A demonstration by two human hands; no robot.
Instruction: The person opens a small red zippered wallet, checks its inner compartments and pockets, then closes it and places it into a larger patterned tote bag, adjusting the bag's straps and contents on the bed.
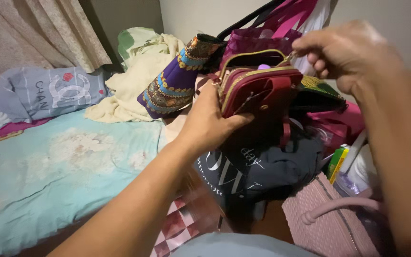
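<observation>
Down at the bottom edge, at six o'clock, a pink woven handbag with a rounded handle (327, 223) sits low right, and a red-and-white chequered cloth (181, 221) peeks out beside the left forearm. Just above them, a dark grey garment with white lettering (258, 169) lies bunched in the middle of the heap.

Now the action: the left hand (208, 123) wraps its grip around the side of a small dark-red zip pouch with gold zippers (258, 90), thumb across the front, holding it upright above the grey garment. At two o'clock from the pouch, the right hand (346, 50) has its grip pinched shut on the gold zipper pull (290, 56) at the pouch's top corner. The top zip gapes open.

Over at nine o'clock, the bed with a pale turquoise sheet (48, 166) stretches away. Further back, a purple patterned fabric with gold and blue trim (174, 83) leans on a cream cloth (129, 90), with a grey-blue pillow (44, 93) at ten o'clock and a magenta bag (258, 40) at twelve.
</observation>
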